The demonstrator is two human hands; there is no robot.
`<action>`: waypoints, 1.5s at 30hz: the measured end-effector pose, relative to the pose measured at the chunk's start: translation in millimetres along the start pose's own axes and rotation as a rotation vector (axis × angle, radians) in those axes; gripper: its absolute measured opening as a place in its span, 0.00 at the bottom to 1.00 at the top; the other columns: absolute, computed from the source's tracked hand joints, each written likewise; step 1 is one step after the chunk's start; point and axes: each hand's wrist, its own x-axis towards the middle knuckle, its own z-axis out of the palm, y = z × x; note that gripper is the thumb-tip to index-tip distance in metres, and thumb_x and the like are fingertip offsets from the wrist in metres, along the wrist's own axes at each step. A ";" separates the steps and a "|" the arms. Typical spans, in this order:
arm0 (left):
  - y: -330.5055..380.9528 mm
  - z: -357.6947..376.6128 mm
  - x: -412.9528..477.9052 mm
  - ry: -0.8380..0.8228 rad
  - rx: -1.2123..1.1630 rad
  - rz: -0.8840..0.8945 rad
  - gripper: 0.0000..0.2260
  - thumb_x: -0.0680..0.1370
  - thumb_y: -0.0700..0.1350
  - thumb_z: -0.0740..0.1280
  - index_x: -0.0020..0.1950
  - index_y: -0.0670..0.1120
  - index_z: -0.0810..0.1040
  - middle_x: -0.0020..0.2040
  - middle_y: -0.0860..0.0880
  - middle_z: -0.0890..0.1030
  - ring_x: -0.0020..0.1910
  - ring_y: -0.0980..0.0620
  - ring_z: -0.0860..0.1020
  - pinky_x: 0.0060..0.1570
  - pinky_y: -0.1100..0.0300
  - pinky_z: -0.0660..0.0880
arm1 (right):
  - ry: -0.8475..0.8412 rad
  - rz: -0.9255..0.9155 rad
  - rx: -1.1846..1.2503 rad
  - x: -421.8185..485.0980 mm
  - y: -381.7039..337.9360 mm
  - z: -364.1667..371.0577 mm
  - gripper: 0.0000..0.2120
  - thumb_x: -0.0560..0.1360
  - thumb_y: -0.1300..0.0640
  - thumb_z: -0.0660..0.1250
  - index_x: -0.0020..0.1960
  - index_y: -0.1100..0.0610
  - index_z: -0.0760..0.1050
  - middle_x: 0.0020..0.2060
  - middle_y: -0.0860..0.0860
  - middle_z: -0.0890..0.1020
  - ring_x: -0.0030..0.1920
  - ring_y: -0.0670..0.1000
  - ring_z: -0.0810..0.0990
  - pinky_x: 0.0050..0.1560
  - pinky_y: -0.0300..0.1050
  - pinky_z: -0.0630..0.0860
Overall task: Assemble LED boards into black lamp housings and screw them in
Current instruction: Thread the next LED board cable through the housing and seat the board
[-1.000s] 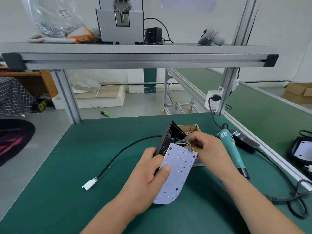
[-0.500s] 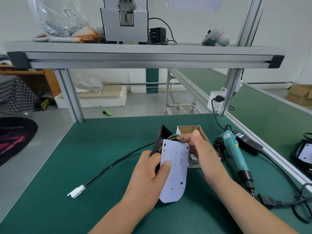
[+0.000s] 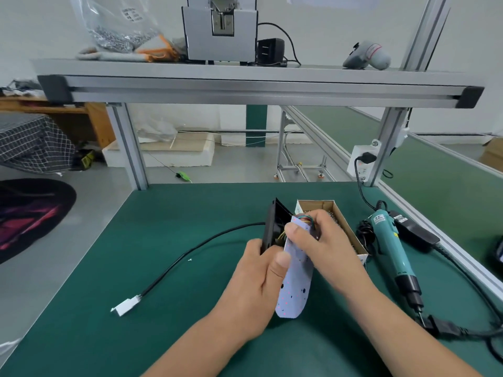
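fingers of the left hand wrap round the near edge of the black lamp housing, and its thumb presses flat on the face of the led board. the right hand pinches the board's upper end between thumb and curled fingers, right where the coloured wires loop from the board into the housing. the housing is held on edge, its open side facing the board; the pale board, dotted with red points, leans against it and is not yet seated inside, its lower end hanging close to the green mat. a black cable runs left from the housing across the mat to a white connector. just behind the right hand sits an open cardboard box of screws. right of it lies a teal electric screwdriver beside a black power adapter.
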 end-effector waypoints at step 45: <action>-32.6 -96.7 31.8 0.411 -0.077 -0.421 0.15 0.83 0.54 0.66 0.42 0.46 0.77 0.29 0.49 0.73 0.27 0.50 0.66 0.30 0.57 0.65 | -0.053 0.187 0.316 22.4 13.9 -44.7 0.32 0.56 0.29 0.84 0.39 0.51 0.74 0.38 0.54 0.79 0.35 0.55 0.76 0.37 0.47 0.70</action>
